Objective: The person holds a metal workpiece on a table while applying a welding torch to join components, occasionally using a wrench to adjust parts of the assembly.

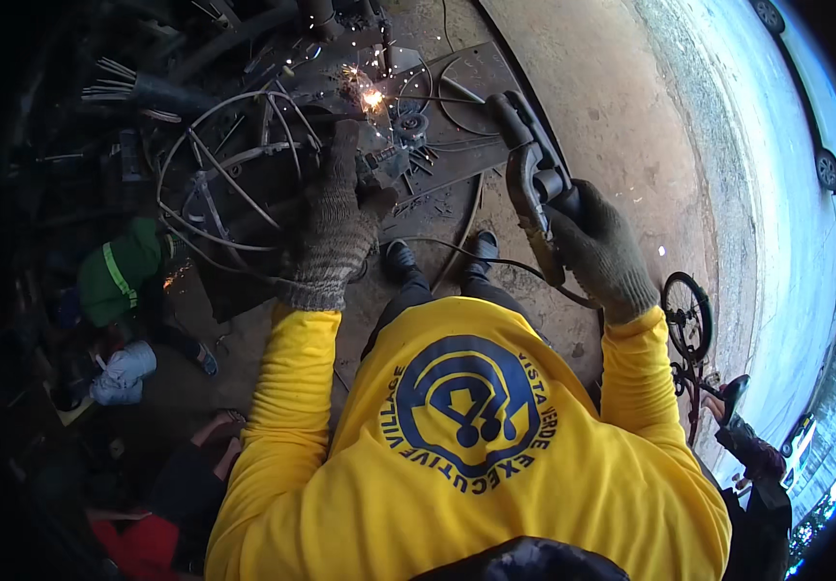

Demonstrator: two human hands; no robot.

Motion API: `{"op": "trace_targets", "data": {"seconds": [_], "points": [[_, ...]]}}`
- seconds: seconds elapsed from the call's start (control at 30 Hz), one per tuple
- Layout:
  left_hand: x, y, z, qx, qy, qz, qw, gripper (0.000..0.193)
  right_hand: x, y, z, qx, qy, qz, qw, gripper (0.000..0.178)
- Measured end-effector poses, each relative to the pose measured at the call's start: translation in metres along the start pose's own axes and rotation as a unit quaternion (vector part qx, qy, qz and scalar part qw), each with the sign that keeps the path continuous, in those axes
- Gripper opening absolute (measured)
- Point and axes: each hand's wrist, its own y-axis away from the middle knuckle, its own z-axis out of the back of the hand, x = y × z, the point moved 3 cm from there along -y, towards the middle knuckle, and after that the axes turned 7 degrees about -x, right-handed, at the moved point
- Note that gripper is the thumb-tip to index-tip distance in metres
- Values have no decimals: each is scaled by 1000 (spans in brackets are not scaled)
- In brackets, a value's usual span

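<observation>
Electrode holder [518,181], probably stiff and cable-heavy, best held by its near end, where my right hand [594,244] wraps it; left hand [335,218] beside metal block [379,167], grip: cannot tell.

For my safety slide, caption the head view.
Gloved right hand grips a dark tool; sparks fly beyond the left hand.

Bluish daylight washes out the road [772,203] at my right; deep shadow swallows detail at my left. Orange-white sparks [371,99] glare ahead of my left glove [331,218]. Fisheye distortion bows the margins, which darken to black.
</observation>
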Motion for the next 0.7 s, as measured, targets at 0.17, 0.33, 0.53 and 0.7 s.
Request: {"op": "trace_targets", "data": {"seconds": [0.17, 0.33, 0.53, 0.7], "points": [[54, -12, -16, 2, -6, -57, 998, 28, -6, -5, -1, -12, 112, 342, 933, 29], [-1, -7, 4, 39, -6, 29, 999, 78, -17, -9, -5, 23, -70, -17, 997, 34], [0, -7, 5, 41, 19, 4, 999, 91, -12, 1, -3, -34, -53, 25, 998, 40], [-2, -6, 6, 30, -7, -12, 999, 95, -60, 17, 12, -27, -140, 37, 989, 49]]}}
